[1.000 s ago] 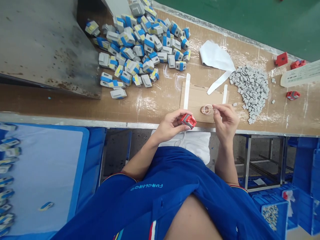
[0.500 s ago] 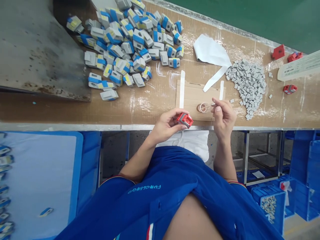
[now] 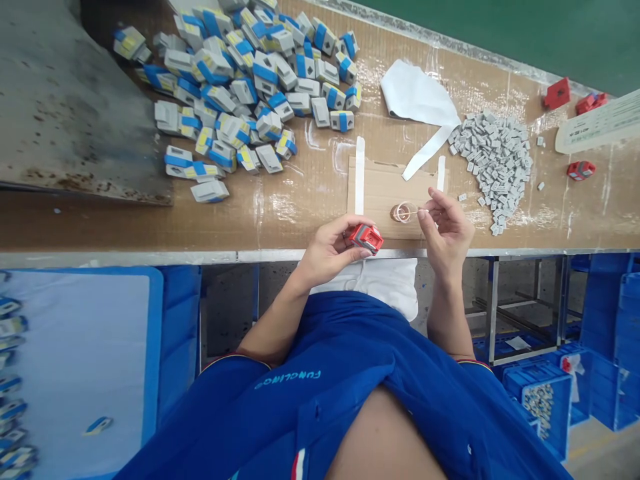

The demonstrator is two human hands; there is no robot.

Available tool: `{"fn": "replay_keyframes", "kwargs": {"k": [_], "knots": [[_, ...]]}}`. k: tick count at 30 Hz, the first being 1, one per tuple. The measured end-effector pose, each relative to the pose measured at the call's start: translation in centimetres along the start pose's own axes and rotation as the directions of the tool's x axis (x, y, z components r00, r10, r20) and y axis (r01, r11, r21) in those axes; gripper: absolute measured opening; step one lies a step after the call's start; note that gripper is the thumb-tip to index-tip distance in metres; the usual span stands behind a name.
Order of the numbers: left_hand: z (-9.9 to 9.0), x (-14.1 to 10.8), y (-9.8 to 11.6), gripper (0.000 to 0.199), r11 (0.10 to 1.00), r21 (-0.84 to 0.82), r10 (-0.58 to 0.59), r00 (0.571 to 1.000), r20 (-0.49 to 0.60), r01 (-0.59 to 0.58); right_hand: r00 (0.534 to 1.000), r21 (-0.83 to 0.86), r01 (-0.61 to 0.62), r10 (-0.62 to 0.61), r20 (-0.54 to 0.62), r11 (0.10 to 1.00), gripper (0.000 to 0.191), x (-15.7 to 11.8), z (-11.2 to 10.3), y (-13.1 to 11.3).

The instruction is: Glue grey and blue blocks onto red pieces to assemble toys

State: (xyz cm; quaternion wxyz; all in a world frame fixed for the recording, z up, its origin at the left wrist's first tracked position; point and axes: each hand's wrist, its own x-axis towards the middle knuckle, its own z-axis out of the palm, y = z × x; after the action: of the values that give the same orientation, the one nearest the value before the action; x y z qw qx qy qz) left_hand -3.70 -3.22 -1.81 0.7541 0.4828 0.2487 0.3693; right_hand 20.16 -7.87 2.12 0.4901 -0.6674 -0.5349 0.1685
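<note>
Head view: our right hand now has its index finger raised, thin stick still at the thumb, tip in the cup between hands; our left hand still grips the red piece. Blue bin, below right of both, holds small parts.

One cup, with one thin stick reaching into it. One red block is near the cup on its left, and three more well apart on its right. Two white strips, one each side of the cup. Small grey pieces right of the cup: a heap too dense to count, three loose. Grey-blue-yellow blocks left of and beyond it: dozens, overlapping, no exact count.
</note>
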Motion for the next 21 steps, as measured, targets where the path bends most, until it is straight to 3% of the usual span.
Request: {"fn": "replay_keyframes", "kwargs": {"k": [6,10,13,18,21], "knots": [[0.1,0.1,0.2,0.042,1.000,-0.002,0.016,1.000,0.002,-0.016,1.000,0.004,-0.006,0.006,0.007,1.000,0.052,0.0,-0.5,-0.4],[0.0,0.1,0.2,0.042,0.999,0.027,0.024,1.000,-0.006,-0.023,0.978,-0.005,0.008,-0.009,-0.207,1.000,0.035,0.2,-1.2,-0.5],[0.0,0.2,0.3,0.043,0.998,0.053,0.038,0.999,-0.010,-0.037,0.943,-0.029,-0.014,0.004,-0.331,0.999,0.046,0.2,-1.7,-0.2],[0.2,0.3,0.3,0.042,0.998,0.039,0.054,0.998,-0.015,-0.054,0.946,-0.046,-0.045,0.028,-0.324,0.998,0.059,-0.2,-2.0,-1.0],[0.0,-0.3,0.4,0.044,0.999,0.007,0.045,0.998,-0.034,-0.045,0.947,-0.026,0.014,-0.022,-0.322,1.000,0.063,-0.5,-1.7,-2.5]]}}
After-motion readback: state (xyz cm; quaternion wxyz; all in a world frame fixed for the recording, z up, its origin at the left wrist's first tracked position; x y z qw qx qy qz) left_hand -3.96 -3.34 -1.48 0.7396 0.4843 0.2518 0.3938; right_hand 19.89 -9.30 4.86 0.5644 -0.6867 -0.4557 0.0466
